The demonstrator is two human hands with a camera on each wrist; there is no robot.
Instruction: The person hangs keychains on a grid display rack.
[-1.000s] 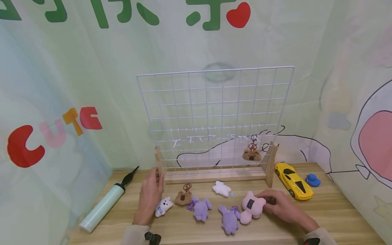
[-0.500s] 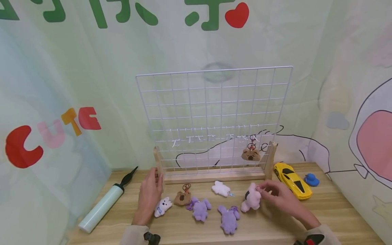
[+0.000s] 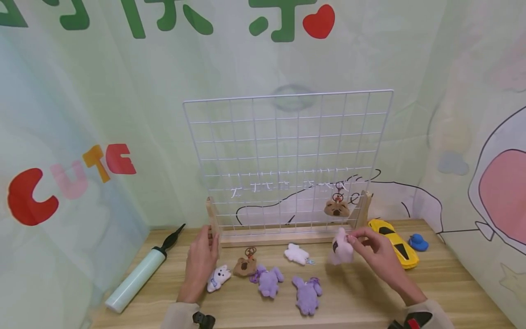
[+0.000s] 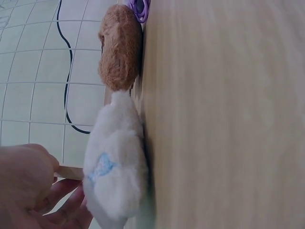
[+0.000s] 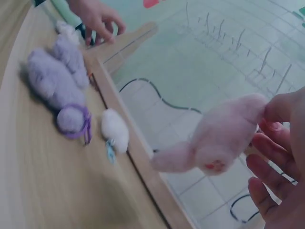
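Observation:
My right hand (image 3: 376, 253) pinches a pink plush toy (image 3: 342, 249) between thumb and fingertips and holds it above the table. In the right wrist view the plush (image 5: 224, 136) hangs tilted, with a red paw mark showing. My left hand (image 3: 200, 262) grips the left wooden foot of a white wire grid rack (image 3: 287, 137), thumb on one side and fingers on the other. Beside that hand lies a small white plush (image 3: 219, 278) with a blue mark. A brown bear keychain (image 3: 337, 208) hangs from a hook at the rack's right.
On the table lie a brown bear keychain (image 3: 245, 266), two purple plush toys (image 3: 269, 281), and a white plush (image 3: 296, 253) with a blue clasp. A hand pump (image 3: 139, 276) lies at left. A yellow toy car (image 3: 394, 244) and small blue hat (image 3: 418, 242) are at right.
My right hand has lifted the pink plush off the table and brought it toward the rack; the plush has turned on its way up. My left hand stays at the rack's foot.

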